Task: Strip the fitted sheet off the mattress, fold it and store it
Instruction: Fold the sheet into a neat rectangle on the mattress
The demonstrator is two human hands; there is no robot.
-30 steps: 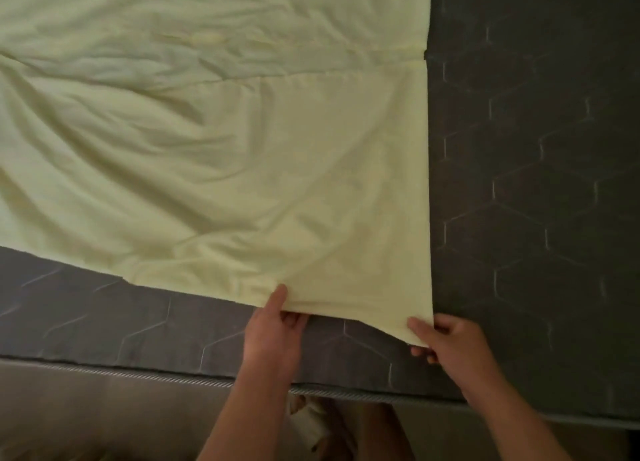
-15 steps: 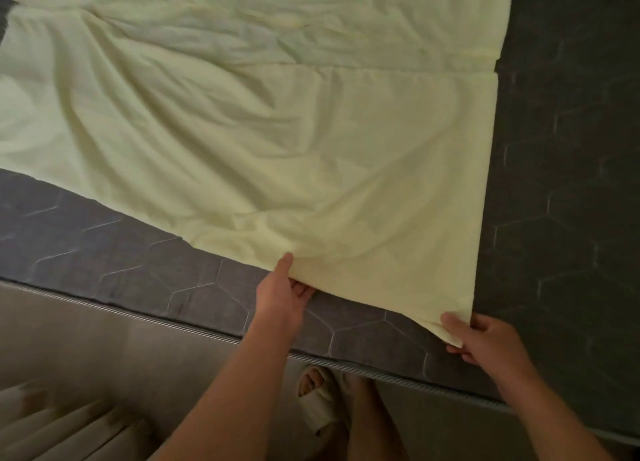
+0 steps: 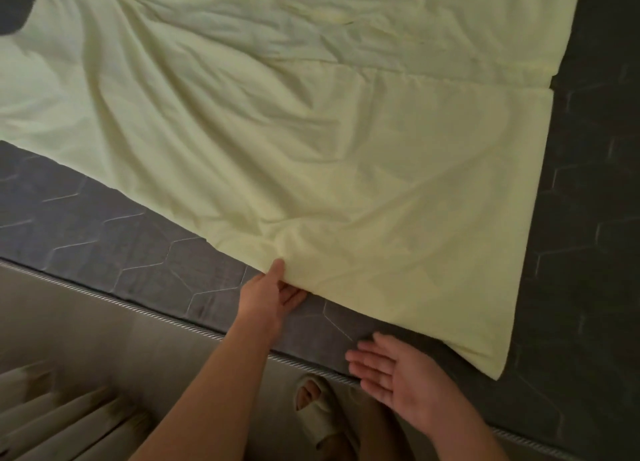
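Observation:
The pale yellow fitted sheet lies spread and partly folded over the dark grey quilted mattress, with a fold line running across its upper part. My left hand pinches the sheet's near edge, thumb on top and fingers underneath. My right hand is flat and palm up over the mattress edge, to the left of the sheet's near right corner, touching no cloth.
The mattress's corded side edge runs diagonally below the sheet. Bare mattress shows to the right. My sandalled foot stands on the floor by the bed. Pale folded fabric sits at bottom left.
My right hand has let go of the sheet's near right corner and moved left, opening palm up. The left hand keeps its hold. The view has shifted left.

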